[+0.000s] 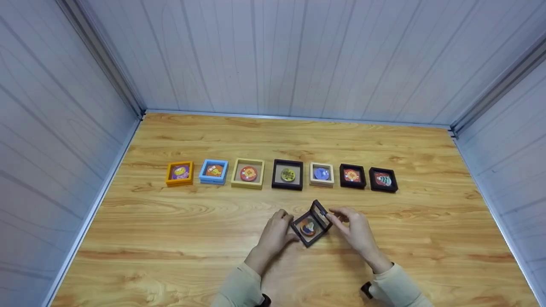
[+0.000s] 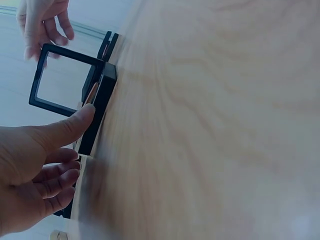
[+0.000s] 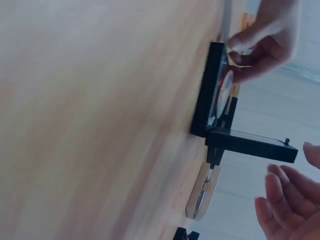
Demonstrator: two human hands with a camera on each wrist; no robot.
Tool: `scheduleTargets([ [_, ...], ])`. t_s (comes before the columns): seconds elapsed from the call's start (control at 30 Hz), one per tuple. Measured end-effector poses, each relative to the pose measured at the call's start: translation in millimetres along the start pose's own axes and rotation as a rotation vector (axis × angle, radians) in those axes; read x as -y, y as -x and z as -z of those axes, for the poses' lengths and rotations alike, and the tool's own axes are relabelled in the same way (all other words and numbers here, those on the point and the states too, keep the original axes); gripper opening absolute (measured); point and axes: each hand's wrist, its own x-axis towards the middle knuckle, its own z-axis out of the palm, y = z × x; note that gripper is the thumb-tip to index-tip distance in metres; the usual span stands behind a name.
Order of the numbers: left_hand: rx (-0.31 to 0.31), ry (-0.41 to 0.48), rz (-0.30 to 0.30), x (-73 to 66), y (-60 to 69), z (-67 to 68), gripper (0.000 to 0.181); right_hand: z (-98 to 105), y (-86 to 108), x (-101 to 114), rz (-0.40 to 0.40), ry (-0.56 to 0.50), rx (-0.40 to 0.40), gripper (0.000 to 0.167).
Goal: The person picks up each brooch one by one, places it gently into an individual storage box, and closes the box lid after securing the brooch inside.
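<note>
A small black display case lies on the wooden table with its clear-windowed lid raised on a hinge. Inside its base is a round, orange-rimmed badge. My left hand holds the case at its left corner, thumb on the near side and fingers on the far side. By the lid's free edge is my right hand. In the right wrist view, its loosely bent fingers stand just off the lid, with a small gap showing.
Several closed display cases stand in a row behind: an orange one, a blue one, a yellow one, black ones such as the middle one, and a cream one. Pale panel walls enclose the table's back and sides.
</note>
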Motion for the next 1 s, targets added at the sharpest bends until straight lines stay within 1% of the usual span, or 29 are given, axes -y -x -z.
scheduleTargets([
  [0.23,-0.026,0.020,-0.008,3.0,-2.5,-4.2,0.032,4.0,-6.0,-4.6,-0.175,-0.200,0.143,0.016],
  [0.37,-0.038,0.031,-0.020,4.5,-3.1,-5.6,0.029,3.7,-7.1,-4.4,-0.227,-0.301,0.211,0.020],
  [0.43,-0.039,0.034,-0.028,4.8,-3.2,-5.9,0.027,1.9,-6.9,-2.8,-0.242,-0.328,0.242,0.022],
  [0.53,-0.036,0.046,-0.031,4.7,-3.1,-6.1,0.028,-2.8,-5.6,0.7,-0.235,-0.334,0.277,0.023],
  [0.6,-0.033,0.050,-0.032,4.6,-2.9,-6.0,0.029,-6.9,-4.2,3.2,-0.218,-0.325,0.284,0.022],
  [0.83,-0.018,0.043,-0.017,4.6,-2.1,-5.6,0.029,-23.3,0.9,6.5,-0.119,-0.233,0.277,0.016],
  [1.0,-0.027,0.029,-0.027,5.3,-1.4,-6.0,0.029,-33.6,4.3,6.7,-0.053,-0.182,0.300,0.016],
])
